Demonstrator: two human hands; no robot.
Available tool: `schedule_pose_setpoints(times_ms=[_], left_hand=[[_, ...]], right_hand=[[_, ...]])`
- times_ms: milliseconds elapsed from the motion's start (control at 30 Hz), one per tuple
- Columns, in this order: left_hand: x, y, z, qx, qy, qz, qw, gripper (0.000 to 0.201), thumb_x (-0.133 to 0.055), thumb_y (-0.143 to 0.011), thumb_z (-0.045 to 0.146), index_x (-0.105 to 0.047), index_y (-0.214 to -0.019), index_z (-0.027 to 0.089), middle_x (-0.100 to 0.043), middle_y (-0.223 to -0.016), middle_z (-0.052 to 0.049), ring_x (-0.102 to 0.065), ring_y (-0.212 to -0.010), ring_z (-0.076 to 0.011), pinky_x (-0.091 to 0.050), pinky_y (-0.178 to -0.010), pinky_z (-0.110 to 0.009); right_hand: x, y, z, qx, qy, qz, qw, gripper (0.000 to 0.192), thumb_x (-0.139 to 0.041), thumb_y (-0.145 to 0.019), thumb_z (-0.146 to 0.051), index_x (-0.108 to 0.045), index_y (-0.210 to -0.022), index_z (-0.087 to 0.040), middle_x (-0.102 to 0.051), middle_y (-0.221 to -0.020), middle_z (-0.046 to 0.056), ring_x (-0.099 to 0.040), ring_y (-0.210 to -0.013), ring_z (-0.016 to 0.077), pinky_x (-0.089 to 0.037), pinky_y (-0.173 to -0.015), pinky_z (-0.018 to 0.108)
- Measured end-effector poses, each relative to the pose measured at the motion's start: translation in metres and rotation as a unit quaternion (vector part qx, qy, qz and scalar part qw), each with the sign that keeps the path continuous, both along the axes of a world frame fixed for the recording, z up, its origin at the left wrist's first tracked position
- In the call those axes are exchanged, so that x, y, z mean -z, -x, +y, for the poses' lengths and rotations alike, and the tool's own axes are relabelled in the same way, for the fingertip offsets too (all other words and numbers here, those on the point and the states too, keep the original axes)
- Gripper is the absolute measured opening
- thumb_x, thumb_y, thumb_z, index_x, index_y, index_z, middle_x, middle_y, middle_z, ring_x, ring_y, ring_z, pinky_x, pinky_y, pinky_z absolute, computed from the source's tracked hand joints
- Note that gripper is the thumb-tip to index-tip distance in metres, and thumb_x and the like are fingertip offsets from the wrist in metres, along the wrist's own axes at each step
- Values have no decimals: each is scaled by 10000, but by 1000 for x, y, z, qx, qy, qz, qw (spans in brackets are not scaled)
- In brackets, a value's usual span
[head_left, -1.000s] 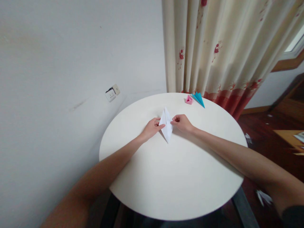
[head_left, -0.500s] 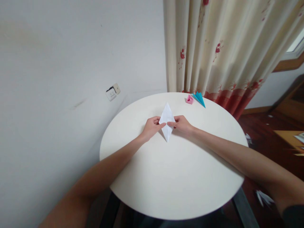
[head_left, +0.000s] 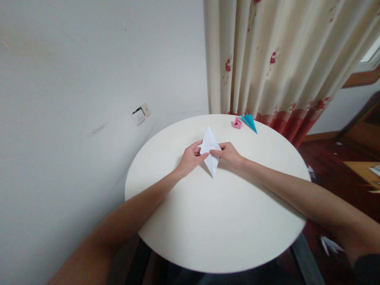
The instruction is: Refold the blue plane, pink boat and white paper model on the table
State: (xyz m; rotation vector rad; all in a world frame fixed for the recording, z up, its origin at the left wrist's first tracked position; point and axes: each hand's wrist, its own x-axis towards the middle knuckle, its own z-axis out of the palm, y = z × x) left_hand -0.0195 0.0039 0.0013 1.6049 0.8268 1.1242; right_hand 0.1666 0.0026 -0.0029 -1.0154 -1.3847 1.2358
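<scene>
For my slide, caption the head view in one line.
Both hands, left hand and right hand, pinch a white folded paper diamond on a round white table.

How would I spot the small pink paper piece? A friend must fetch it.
Start at the round white table and look to its far edge by the curtain. There sits the pink paper piece, small and boxy, touching a flat, pointed teal paper fold.

Home room, floral curtain (head_left: 282, 59), round table (head_left: 219, 221), wood floor (head_left: 335, 158)
</scene>
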Motion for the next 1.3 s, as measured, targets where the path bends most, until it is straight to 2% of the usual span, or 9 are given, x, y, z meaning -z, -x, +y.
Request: schedule_pose_setpoints(times_ms=[100, 233, 367, 567, 733, 900, 1033, 1133, 1300], left_hand=[[-2, 0, 0, -30, -7, -33, 999, 466, -731, -794, 403, -521, -1156, 198, -702, -779, -3, -664, -709, -157, -516, -690, -278], [-2, 2, 2, -37, -4, -53, 998, 279, -658, -853, 451, -595, -922, 189, -669, -803, -10, -637, -735, -138, -494, -667, -248], [2, 2, 4, -30, 9, -58, 998, 296, -721, -812, 447, -638, -921, 184, -662, -808, -12, -626, -754, -141, -490, -683, -250], [6, 3, 6, -39, 22, -58, 997, 379, -663, -839, 533, -693, -911, 162, -684, -855, -50, -626, -785, -153, -466, -693, -257], [2, 0, 3, -53, 1, -43, 998, 308, -787, -740, 426, -663, -853, 167, -660, -833, -20, -596, -757, -133, -459, -686, -247], [-2, -3, -3, -72, -11, -54, 996, 359, -840, -674, 347, -598, -885, 185, -634, -825, 12, -584, -712, -112, -467, -683, -241], [-1, -3, -2, -112, -48, -21, 992, 351, -832, -683, 358, -675, -939, 177, -673, -1007, -48, -617, -790, -137, -489, -725, -267], [1, -3, -2, -114, -66, 14, 991, 303, -811, -711, 395, -749, -900, 166, -709, -997, -76, -638, -850, -178, -490, -798, -306], [2, -6, -6, -66, 20, 3, 998, 352, -797, -711, 490, -780, -810, 152, -737, -826, -70, -635, -763, -193, -479, -742, -316]], right_hand=[[0, 0, 2, 30, -6, 32, 999, 286, -778, -597, -339, -760, -752, -99, -710, -710, 51, -572, -619, 154, -408, -594, 272], [2, 1, 5, 51, -8, 58, 997, 268, -782, -602, -318, -767, -766, -107, -741, -771, 75, -604, -642, 168, -439, -622, 287], [4, 1, 5, 43, -13, 68, 997, 284, -791, -610, -325, -770, -788, -106, -751, -805, 87, -617, -656, 172, -457, -641, 297], [6, 1, 5, 42, -24, 53, 997, 295, -784, -625, -348, -770, -787, -102, -741, -786, 79, -610, -658, 173, -450, -624, 291], [4, 2, 3, 47, -24, 39, 998, 272, -784, -616, -349, -762, -743, -110, -713, -721, 54, -582, -625, 162, -425, -603, 284], [3, 5, 0, 28, -35, 37, 998, 279, -781, -607, -351, -759, -739, -106, -680, -674, 28, -546, -603, 146, -395, -587, 273], [3, 4, 0, 35, -47, 29, 998, 283, -780, -606, -368, -751, -714, -108, -663, -656, 23, -538, -604, 149, -391, -578, 272], [4, 1, 2, 40, -58, 26, 997, 288, -772, -619, -377, -751, -726, -111, -661, -659, 21, -536, -604, 148, -399, -588, 276], [6, 2, 4, 20, -71, 18, 997, 290, -758, -635, -398, -744, -725, -123, -660, -669, 18, -549, -621, 155, -415, -606, 282]])
